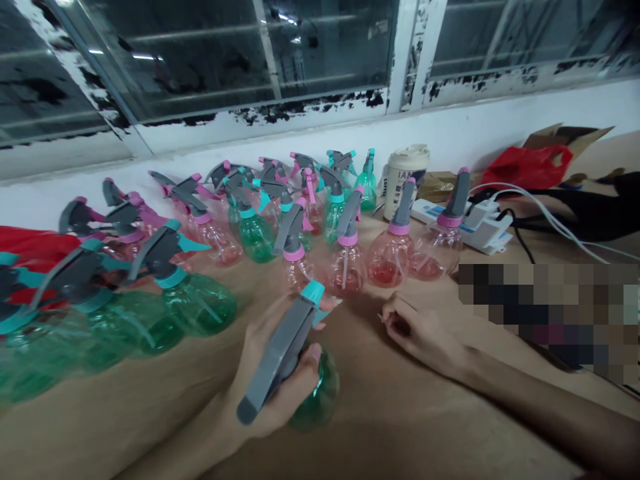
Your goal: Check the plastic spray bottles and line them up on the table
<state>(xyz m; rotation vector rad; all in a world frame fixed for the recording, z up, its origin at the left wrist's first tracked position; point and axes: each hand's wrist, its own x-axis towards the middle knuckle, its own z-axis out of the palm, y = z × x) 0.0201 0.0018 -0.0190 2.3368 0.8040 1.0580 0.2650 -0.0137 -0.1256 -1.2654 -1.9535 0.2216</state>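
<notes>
The clear green plastic spray bottle point(317, 393) has a grey trigger head and a teal collar. Behind it stand clear pink plastic spray bottles point(385, 257) with grey heads and pink collars. Left of it are other green plastic spray bottles point(200, 303), teal-trimmed. Behind it to the right lie a white plastic power strip point(475, 223) and a red plastic bag point(530, 167).

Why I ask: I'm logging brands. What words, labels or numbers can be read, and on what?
"COFFE" on the cream lidded cup, its end hidden.
Larger letters above, perhaps "IA": too blurred.
Nothing readable on the green spray bottle in the left hand, the other bottles or the power strip.
</notes>
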